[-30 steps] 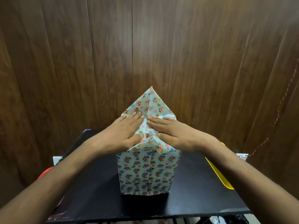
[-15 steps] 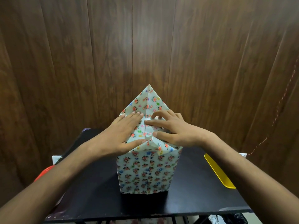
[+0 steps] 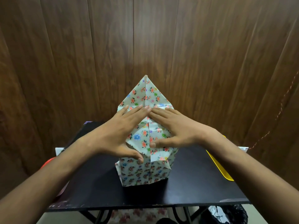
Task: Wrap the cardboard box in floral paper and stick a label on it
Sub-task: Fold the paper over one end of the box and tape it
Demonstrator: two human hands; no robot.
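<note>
Flattening both hands on the box top, we had uncurled our right hand (image 3: 174, 126) since half a second before. Our left hand (image 3: 119, 135) lay spread at 9 o'clock, pressing the floral paper (image 3: 145, 138) on the table (image 3: 191, 188); the far flap (image 3: 145, 96) stood unfolded, so wrapping seemed unfinished.

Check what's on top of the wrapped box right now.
Both hands lie flat on the folded floral paper atop the box: left hand, right hand. A pointed flap stands behind them. Cardboard is fully covered.
</note>
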